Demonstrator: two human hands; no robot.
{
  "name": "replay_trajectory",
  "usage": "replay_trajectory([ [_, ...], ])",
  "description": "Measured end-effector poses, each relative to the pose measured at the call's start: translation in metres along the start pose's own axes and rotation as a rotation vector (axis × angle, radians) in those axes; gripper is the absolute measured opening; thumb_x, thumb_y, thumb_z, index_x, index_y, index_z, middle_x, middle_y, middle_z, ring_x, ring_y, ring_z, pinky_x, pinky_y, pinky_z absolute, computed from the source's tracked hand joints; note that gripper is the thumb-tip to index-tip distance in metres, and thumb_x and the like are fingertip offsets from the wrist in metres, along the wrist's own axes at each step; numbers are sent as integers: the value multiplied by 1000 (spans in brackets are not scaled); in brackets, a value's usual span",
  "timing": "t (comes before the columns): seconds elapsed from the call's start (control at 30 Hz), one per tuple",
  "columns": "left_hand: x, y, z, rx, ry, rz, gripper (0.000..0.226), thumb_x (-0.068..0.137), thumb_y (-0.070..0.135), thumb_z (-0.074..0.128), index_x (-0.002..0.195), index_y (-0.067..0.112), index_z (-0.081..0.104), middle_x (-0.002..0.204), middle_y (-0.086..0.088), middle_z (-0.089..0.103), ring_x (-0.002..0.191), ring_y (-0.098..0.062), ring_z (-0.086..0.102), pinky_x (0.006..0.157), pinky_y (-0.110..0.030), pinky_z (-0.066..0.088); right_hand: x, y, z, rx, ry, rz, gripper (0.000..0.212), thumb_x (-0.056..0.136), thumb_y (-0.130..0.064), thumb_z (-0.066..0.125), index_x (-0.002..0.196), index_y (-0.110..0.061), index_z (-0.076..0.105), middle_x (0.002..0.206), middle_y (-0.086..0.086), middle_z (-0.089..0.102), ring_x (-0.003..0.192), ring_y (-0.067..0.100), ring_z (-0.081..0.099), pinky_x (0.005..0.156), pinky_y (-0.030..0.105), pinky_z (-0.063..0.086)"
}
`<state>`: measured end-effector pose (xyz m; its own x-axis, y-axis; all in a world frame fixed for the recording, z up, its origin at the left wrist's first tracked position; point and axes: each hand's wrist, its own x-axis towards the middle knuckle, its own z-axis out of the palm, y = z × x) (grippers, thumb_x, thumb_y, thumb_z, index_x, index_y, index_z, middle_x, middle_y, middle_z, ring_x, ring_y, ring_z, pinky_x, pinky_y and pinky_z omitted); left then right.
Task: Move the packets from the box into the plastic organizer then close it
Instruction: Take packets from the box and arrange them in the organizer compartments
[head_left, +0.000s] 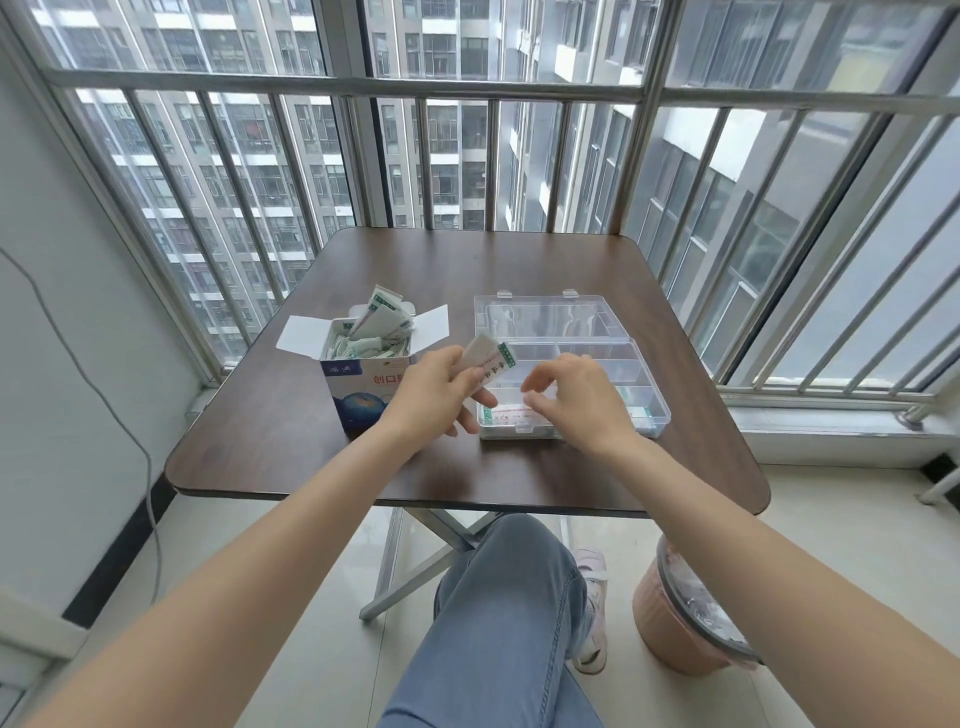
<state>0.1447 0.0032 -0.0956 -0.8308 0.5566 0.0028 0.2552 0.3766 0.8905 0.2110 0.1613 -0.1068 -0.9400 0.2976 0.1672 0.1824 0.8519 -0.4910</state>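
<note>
Head view: my left hand (436, 392) pinched packet (485, 364) for organizer (652, 410) near table's (291, 467) centre; right hand (571, 395) hovered loosely curled, holding nothing, ready to seat it.

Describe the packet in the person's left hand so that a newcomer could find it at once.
Start at the brown table: the blue box stands left, the clear plastic organizer right. Between them the left hand pinches one white, green-edged packet, the only one held in the air.
</note>
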Motion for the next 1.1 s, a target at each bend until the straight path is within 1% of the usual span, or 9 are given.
replay_trajectory([
  [0.1, 0, 0, 0, -34, -45, 15, 13, 99, 19, 46, 105, 15, 56, 79, 2, 70, 41, -6, 54, 39, -17, 39, -1, -8, -12, 647, -108, 120, 8, 86, -22, 66, 94, -21, 64, 88, -3, 66, 68, 6, 55, 54, 13, 41],
  [0.17, -2, 4, 3, -42, -108, 33, 12, 99, 20, 47, 104, 16, 56, 78, 2, 69, 41, -6, 52, 39, -17, 38, -1, -10, -15, 809, -98, 142, 4, 88, -18, 65, 88, -21, 62, 79, -2, 65, 57, 4, 53, 44, 11, 36],
  [0.3, -1, 7, 8, 86, -12, 40, 19, 101, 26, 40, 96, 15, 55, 73, 2, 63, 47, -10, 50, 38, -18, 36, 5, -3, -11, 693, 36, 171, 7, 85, -8, 67, 81, -14, 65, 67, 0, 63, 49, 4, 52, 49, 11, 39],
  [0.4, 2, 5, 7, 117, 132, 26, 36, 103, 28, 29, 95, 12, 60, 72, 4, 59, 62, -17, 48, 50, -29, 35, 7, 8, -6, 501, 83, 237, 14, 81, -12, 70, 72, -18, 62, 66, 0, 66, 62, 12, 60, 68, 30, 50],
  [0.5, 2, 2, 5, 158, 107, 33, 40, 103, 24, 27, 106, 5, 61, 83, 0, 61, 70, -18, 49, 59, -35, 41, 2, 11, 0, 222, 72, 219, 7, 80, -20, 68, 76, -19, 63, 74, 1, 67, 82, 19, 63, 73, 34, 51],
  [0.77, 2, -3, 7, 94, 111, 74, 12, 101, 19, 35, 97, 12, 44, 78, 6, 70, 54, -10, 53, 54, -24, 37, -4, 4, -1, -121, -32, 80, 6, 83, -24, 66, 86, -18, 66, 98, -1, 65, 99, 20, 56, 70, 29, 39],
  [0.87, 4, 0, 10, 116, 97, 62, 9, 100, 17, 41, 91, 15, 41, 80, 4, 71, 52, -12, 53, 50, -15, 39, -1, 7, -4, -73, -13, 62, 9, 83, -27, 67, 89, -21, 68, 95, -3, 65, 94, 16, 56, 73, 30, 43],
  [1.0, 6, 7, 16, 156, 14, 84, 8, 96, 17, 52, 88, 15, 51, 84, 0, 70, 47, -10, 54, 45, -8, 38, 1, 6, -15, 509, -79, 59, 29, 82, -17, 71, 109, -21, 62, 90, -4, 61, 72, 9, 54, 65, 17, 43],
  [1.1, 9, 9, 20, 189, 4, 100, 7, 96, 18, 52, 89, 16, 54, 81, 2, 69, 44, -6, 52, 45, -9, 39, 2, 8, -17, 592, -61, 63, 14, 83, -6, 68, 86, -18, 63, 72, 3, 62, 63, 15, 55, 61, 19, 44],
])
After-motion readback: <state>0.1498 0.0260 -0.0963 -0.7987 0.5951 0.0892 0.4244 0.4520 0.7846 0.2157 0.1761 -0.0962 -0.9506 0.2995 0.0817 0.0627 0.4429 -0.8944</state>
